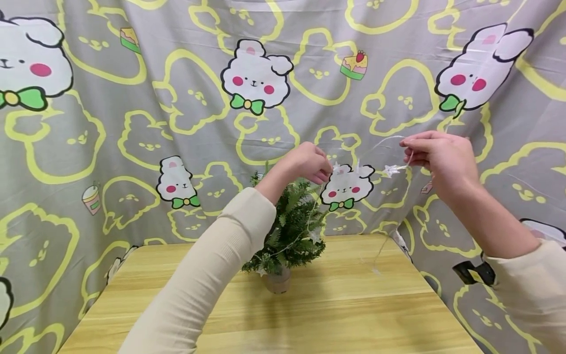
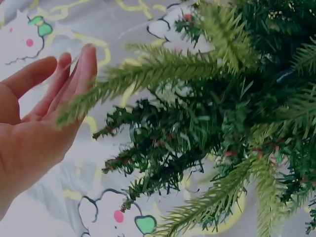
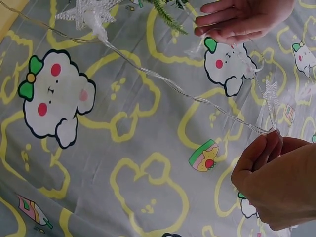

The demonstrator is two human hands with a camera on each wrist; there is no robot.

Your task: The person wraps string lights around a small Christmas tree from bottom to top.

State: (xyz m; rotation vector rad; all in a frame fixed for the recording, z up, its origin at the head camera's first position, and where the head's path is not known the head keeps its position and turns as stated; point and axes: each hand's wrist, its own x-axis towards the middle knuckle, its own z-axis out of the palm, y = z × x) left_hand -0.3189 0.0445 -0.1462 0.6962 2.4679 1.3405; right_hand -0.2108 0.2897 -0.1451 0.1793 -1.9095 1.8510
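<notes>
My right hand (image 1: 446, 160) pinches the clear wire of a star string light (image 3: 192, 98) between thumb and fingertips, up at the right of the tree. A star (image 1: 391, 170) hangs just beside those fingers. My left hand (image 1: 305, 162) is at the upper right side of a small artificial Christmas tree (image 1: 292, 226). In the left wrist view its fingers (image 2: 88, 69) are mostly straight, thumb apart, with a thin wire across them and a branch in front of the palm. Part of the string, with a star (image 1: 314, 236), lies around the lower branches.
The tree's pot (image 1: 278, 281) stands on a wood-grain table (image 1: 362, 305). More wire hangs at the right, a star (image 1: 376, 271) at its end close to the tabletop. Grey cartoon-print cloth (image 1: 309, 113) hangs behind and at both sides.
</notes>
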